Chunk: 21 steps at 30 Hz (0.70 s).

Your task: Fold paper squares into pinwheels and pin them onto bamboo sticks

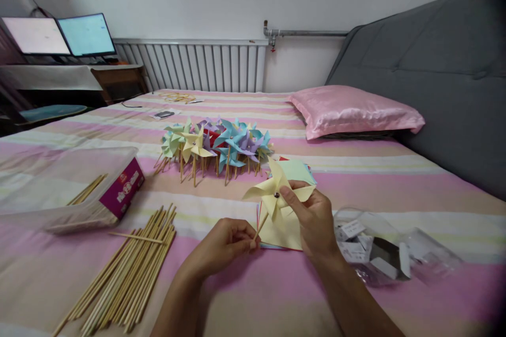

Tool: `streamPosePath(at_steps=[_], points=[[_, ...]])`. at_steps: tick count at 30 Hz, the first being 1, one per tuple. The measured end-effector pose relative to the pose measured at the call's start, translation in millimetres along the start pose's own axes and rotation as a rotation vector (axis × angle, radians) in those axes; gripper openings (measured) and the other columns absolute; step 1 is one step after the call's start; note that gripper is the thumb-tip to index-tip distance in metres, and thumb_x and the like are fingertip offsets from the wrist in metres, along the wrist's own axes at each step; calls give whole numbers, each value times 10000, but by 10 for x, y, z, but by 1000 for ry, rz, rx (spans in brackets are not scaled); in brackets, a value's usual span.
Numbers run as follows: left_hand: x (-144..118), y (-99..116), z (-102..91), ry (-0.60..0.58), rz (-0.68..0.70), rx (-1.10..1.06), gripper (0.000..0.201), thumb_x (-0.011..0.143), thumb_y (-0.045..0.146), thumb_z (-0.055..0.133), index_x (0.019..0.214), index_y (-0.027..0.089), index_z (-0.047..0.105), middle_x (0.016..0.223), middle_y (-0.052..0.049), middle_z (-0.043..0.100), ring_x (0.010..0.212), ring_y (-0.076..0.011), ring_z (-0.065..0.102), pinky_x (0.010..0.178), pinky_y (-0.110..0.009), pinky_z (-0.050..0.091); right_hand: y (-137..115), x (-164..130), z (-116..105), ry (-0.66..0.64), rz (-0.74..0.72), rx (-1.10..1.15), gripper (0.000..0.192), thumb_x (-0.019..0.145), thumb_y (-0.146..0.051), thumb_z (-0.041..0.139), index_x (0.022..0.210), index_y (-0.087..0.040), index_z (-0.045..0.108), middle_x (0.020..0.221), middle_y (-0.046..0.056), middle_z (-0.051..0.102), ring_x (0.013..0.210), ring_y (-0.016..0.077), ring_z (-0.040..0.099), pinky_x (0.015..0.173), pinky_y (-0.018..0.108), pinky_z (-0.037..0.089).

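Striped pink, cream and yellow bedding [79,284] covers the bed that serves as the work surface, with a white radiator against the far wall. At far left lies a clear plastic bag with a purple label [118,192], then a loose bundle of thin wooden sticks [130,268]. The left hand [221,247] pinches the lower end of a short wooden stick [261,225] between closed fingertips; the right hand [312,218] presses its thumb at the dark pin at the centre of a pale yellow paper pinwheel [276,195], held just above a stack of coloured paper squares [282,231]. Pressing too hard could likely tear the thin paper or slip the pin off the stick. Beyond stands a cluster of finished pastel pinwheels [215,145]; crumpled clear packets [375,245] lie close beside the right wrist.
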<state>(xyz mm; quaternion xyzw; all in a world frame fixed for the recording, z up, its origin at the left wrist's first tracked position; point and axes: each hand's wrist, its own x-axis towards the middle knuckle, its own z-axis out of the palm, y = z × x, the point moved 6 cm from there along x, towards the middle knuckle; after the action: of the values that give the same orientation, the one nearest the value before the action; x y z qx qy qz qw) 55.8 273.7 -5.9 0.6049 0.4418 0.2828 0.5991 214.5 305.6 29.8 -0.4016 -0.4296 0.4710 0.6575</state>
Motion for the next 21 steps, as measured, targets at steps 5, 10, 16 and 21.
streamPosePath(at_steps=[5, 10, 16, 21], points=[[-2, 12, 19, -19, -6, 4, 77, 718, 142, 585, 745, 115, 651, 690, -30, 648, 636, -115, 551, 609, -219, 385, 12, 9, -13, 49, -1, 26, 256, 661, -378, 727, 750, -151, 647, 652, 5, 639, 587, 132, 558, 557, 243, 427], [2, 19, 20, -19, -6, -1, 83, 720, 137, 575, 748, 119, 651, 697, -31, 652, 644, -118, 561, 615, -222, 390, 75, 21, -31, 46, 0, 34, 233, 705, -384, 694, 743, -160, 640, 670, 0, 634, 620, 137, 562, 603, 254, 436], [-1, 15, -22, 48, -10, -35, 60, 714, 155, 589, 729, 116, 632, 670, -30, 645, 593, -101, 530, 573, -213, 365, 29, 38, -21, 34, -9, 56, 301, 755, -442, 633, 851, -157, 643, 787, 22, 643, 625, 108, 536, 636, 244, 429], [9, 27, -74, 125, -7, -88, 102, 706, 214, 627, 722, 113, 614, 679, -51, 657, 570, -99, 515, 560, -221, 364, 13, 38, 22, -7, 27, 56, 403, 723, -408, 674, 1034, -162, 599, 899, 50, 653, 781, 138, 580, 685, 242, 443]])
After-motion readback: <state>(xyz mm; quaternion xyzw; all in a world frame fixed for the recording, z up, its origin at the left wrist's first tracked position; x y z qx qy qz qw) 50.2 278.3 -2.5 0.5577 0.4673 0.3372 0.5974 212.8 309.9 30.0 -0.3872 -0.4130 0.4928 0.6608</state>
